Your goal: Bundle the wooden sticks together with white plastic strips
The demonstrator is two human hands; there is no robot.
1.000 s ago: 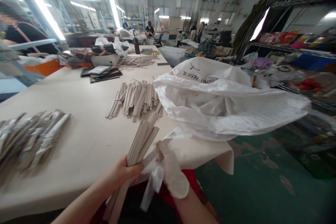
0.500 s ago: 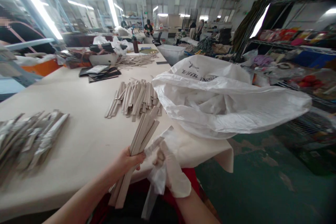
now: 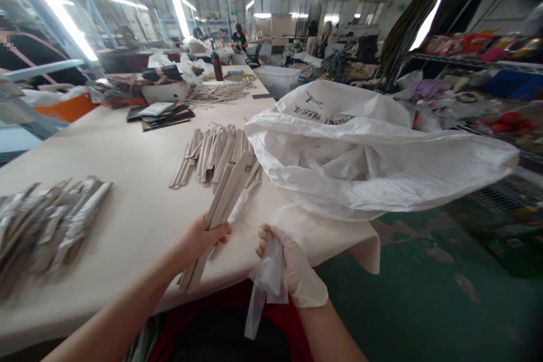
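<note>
My bare left hand is closed around a bundle of flat beige strips, held at a slant over the table's near edge. What the strips are made of I cannot tell. Gloved in pale, thin material, my right hand pinches a clear plastic sleeve that dangles below the fingers. The two hands are a short way apart. Past the held bundle lies a pile of similar strips. To the left is another pile of strips, some of them in clear plastic.
A large white sack gapes at the table's right side. Black flat pieces lie farther back on the pale table. Wire shelving with goods stands at right. One person is at far left; others are in the background.
My right hand has moved right and slightly down, away from the bundle, with the plastic sleeve. The bundle in my left hand has turned and risen a little.
</note>
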